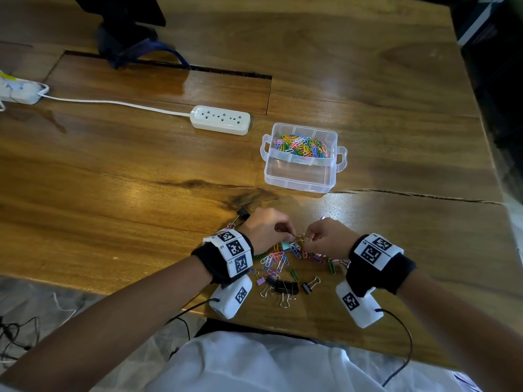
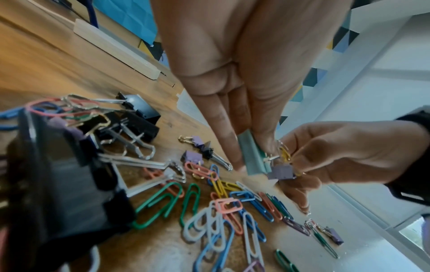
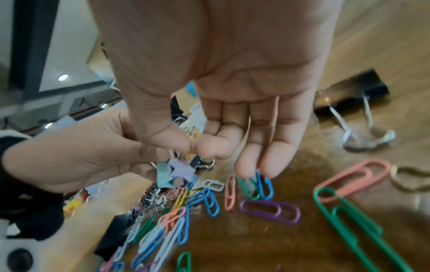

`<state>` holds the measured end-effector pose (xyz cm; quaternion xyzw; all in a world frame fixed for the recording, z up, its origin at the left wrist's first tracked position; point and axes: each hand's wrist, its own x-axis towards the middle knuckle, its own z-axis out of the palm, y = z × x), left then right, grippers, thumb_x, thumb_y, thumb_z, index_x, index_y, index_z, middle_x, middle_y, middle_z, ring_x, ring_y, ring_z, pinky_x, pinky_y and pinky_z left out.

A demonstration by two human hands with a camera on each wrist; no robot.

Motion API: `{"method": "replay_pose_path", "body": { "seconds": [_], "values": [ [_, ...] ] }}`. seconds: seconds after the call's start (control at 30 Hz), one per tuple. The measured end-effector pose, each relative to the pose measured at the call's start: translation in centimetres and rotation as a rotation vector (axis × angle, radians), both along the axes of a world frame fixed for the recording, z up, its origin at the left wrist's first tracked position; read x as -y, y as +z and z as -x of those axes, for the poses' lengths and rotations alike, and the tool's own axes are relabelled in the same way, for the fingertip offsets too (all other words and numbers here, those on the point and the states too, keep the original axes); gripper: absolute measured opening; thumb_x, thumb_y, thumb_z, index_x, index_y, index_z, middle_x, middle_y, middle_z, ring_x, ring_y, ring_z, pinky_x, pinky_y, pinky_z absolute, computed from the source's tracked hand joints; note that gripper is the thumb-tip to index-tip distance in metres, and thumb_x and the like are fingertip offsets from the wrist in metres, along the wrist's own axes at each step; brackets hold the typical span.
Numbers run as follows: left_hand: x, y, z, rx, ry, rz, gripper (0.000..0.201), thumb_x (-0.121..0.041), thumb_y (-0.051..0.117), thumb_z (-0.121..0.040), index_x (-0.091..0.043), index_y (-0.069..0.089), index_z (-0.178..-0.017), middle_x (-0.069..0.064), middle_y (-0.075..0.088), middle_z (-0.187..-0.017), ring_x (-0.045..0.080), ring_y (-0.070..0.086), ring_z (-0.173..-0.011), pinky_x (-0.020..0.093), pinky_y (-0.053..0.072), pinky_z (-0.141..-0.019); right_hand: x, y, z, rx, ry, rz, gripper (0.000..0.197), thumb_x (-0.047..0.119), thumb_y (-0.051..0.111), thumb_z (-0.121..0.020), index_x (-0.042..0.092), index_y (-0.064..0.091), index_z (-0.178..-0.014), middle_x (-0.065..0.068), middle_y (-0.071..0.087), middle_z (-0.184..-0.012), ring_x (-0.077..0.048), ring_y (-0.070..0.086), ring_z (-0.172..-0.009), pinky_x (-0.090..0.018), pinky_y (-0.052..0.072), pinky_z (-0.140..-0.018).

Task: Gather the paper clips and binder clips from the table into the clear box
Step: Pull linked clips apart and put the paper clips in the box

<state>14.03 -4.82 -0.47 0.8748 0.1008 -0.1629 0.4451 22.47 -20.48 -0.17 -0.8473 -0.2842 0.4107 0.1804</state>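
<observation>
Wooden desk [image 1: 113, 171] carries all. Loose paper clips [image 1: 276, 260] and binder clips [image 1: 285, 287] scattered at near edge. Left hand [image 1: 264, 229] grip pinches teal binder clip [image 2: 254, 158]; right hand [image 1: 328, 236] grip pinches small clip cluster [image 2: 282, 165]. Clear box [image 1: 302, 158] beyond hands, far compartment holding coloured clips. White power strip [image 1: 220, 120] left of box.
</observation>
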Motion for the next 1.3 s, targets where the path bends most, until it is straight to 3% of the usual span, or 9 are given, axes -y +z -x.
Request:
{"method": "replay_pose_path", "body": {
  "seconds": [0.07,0.2,0.3,0.47,0.57,0.73,0.9,1.03,1.3],
  "values": [
    [0.0,0.1,0.0,0.006,-0.038,-0.036,0.009,-0.017,0.069,-0.082,-0.011,0.073,-0.088,0.001,0.073,-0.09,0.011,0.063,-0.084,0.022,0.05,-0.077,0.0,0.3,0.0,0.087,0.103,0.016,0.012,0.024,0.068,-0.073,0.022,0.058,-0.067,0.01,0.057,-0.065,-0.006,0.053,-0.062,-0.018,0.042,-0.059],
    [-0.3,0.1,-0.2,-0.006,-0.013,-0.046,0.01,-0.019,0.07,-0.081,-0.012,0.074,-0.087,0.001,0.072,-0.089,0.007,0.059,-0.079,0.014,0.046,-0.069,0.2,0.7,0.1,0.185,0.202,-0.04,0.011,0.025,0.069,-0.072,0.024,0.058,-0.07,0.016,0.054,-0.062,-0.002,0.054,-0.06,-0.015,0.042,-0.061],
    [-0.6,-0.1,-0.2,-0.012,0.037,0.025,0.007,-0.017,0.072,-0.079,-0.012,0.074,-0.084,0.003,0.073,-0.086,0.011,0.063,-0.079,0.029,0.056,-0.076,0.6,0.9,-0.1,0.17,0.221,-0.096,0.01,0.023,0.068,-0.075,0.024,0.057,-0.074,0.02,0.053,-0.066,0.003,0.055,-0.064,-0.011,0.042,-0.061],
    [-0.9,-0.1,-0.3,-0.021,0.043,0.051,0.006,-0.014,0.073,-0.078,-0.009,0.073,-0.082,0.0,0.068,-0.075,0.014,0.065,-0.072,0.033,0.058,-0.073,0.8,1.3,-0.3,0.14,0.21,-0.114,0.009,0.018,0.067,-0.077,0.022,0.059,-0.075,0.019,0.055,-0.067,0.006,0.054,-0.066,-0.009,0.041,-0.061],
    [-1.3,-0.3,-0.4,-0.031,0.064,0.075,0.006,-0.014,0.074,-0.078,-0.009,0.073,-0.082,0.004,0.071,-0.078,0.018,0.067,-0.069,0.032,0.059,-0.067,0.9,1.6,-0.5,0.078,0.132,-0.102,0.005,0.014,0.063,-0.08,0.018,0.06,-0.08,0.013,0.058,-0.074,0.0,0.057,-0.071,-0.01,0.044,-0.061],
    [-1.6,-0.5,-0.7,0.02,0.045,0.053,0.006,-0.016,0.074,-0.077,-0.012,0.075,-0.082,-0.002,0.069,-0.075,0.0,0.058,-0.06,0.014,0.048,-0.059,1.1,0.9,-0.7,-0.077,0.016,-0.141,0.013,0.011,0.058,-0.085,0.019,0.056,-0.075,0.005,0.059,-0.075,-0.008,0.058,-0.069,-0.008,0.046,-0.057],
    [-2.0,-0.5,-0.8,-0.009,0.071,0.119,0.007,-0.012,0.074,-0.077,-0.009,0.074,-0.084,0.002,0.071,-0.079,0.007,0.064,-0.066,0.024,0.057,-0.067,1.8,0.3,-0.5,-0.28,-0.135,-0.232,0.009,0.008,0.052,-0.09,0.012,0.055,-0.083,0.0,0.06,-0.075,-0.006,0.06,-0.062,-0.019,0.053,-0.063],
    [-1.6,-0.8,-0.5,-0.102,0.111,0.235,0.001,-0.007,0.07,-0.081,-0.007,0.07,-0.082,0.009,0.07,-0.078,0.021,0.069,-0.068,0.027,0.059,-0.062,1.6,-0.3,-0.2,-0.325,-0.243,-0.297,0.006,0.008,0.05,-0.091,0.009,0.052,-0.086,-0.006,0.062,-0.079,-0.019,0.059,-0.069,-0.035,0.055,-0.069],
    [0.1,-0.8,-0.5,-0.134,0.167,0.307,0.011,-0.016,0.059,-0.09,-0.013,0.054,-0.081,0.006,0.065,-0.067,0.017,0.066,-0.056,0.024,0.054,-0.052,0.3,-1.1,0.8,-0.48,-0.541,-0.459,0.006,0.007,0.052,-0.091,0.01,0.05,-0.086,-0.009,0.061,-0.068,-0.021,0.065,-0.056,-0.036,0.059,-0.058]
  ]
}}
